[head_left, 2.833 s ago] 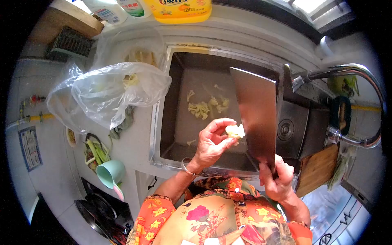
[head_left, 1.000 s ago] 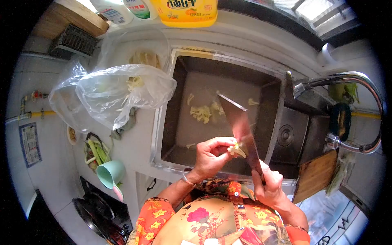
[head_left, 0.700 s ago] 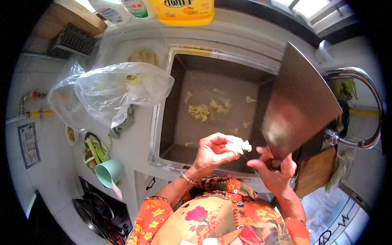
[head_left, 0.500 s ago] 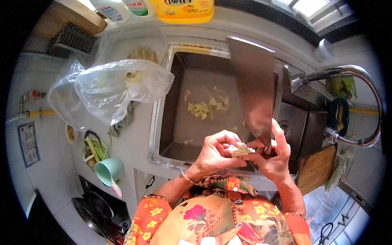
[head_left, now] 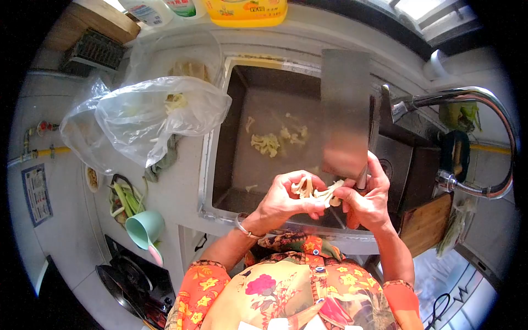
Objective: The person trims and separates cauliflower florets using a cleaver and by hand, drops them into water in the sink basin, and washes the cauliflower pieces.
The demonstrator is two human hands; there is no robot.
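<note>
My left hand (head_left: 278,199) pinches a pale cauliflower floret (head_left: 302,187) over the near edge of the sink (head_left: 204,187). My right hand (head_left: 369,202) grips the handle of a broad cleaver (head_left: 346,104), its blade pointing up and away from me. The thumb and fingers of that same hand also hold a cauliflower piece (head_left: 329,193), close against the floret in my left. Below, several loose cauliflower florets (head_left: 265,144) lie in the water in the basin.
A clear plastic bag (head_left: 159,115) with cauliflower inside sits left of the sink. Nearby are a green cup (head_left: 144,228) and green vegetable stalks (head_left: 127,199). On the right are a curved faucet (head_left: 495,104) and a wooden board (head_left: 428,224). Bottles (head_left: 245,12) stand at the back.
The cauliflower between my hands now shows as two pieces, with the stems spread apart. The cleaver blade has swung slightly right and looks more upright.
</note>
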